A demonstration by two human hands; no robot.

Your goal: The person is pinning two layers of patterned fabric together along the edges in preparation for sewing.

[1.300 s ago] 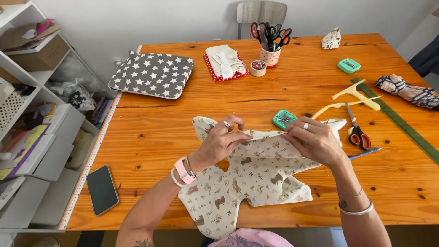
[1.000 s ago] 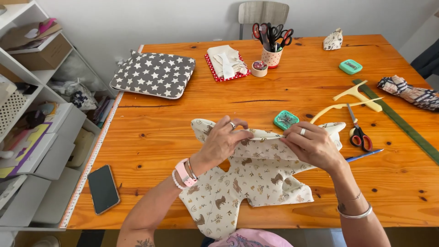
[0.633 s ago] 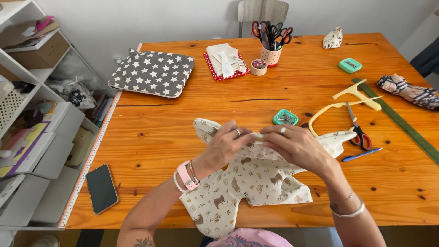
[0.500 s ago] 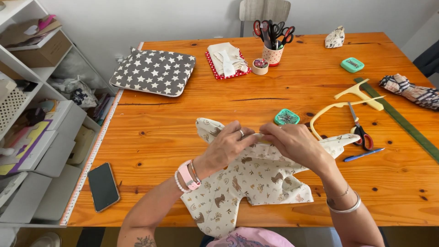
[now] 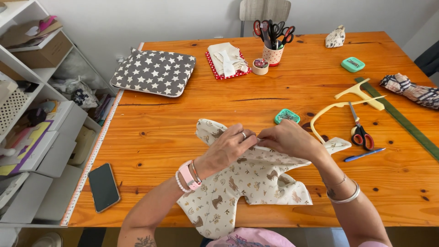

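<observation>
The orange wooden desk (image 5: 151,137) carries a cream, animal-printed cut piece of fabric (image 5: 247,183) lying flat at its near edge. Both hands meet at the fabric's upper edge: the left hand (image 5: 228,146) and the right hand (image 5: 288,139) each pinch the cloth between closed fingertips. Just beyond them sits a small teal pin box (image 5: 287,115); red-handled scissors (image 5: 359,130) lie to the right.

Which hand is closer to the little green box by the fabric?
Right. The right hand sits just below the green box; the left hand is farther off to its left, both pinching the printed fabric.
</observation>
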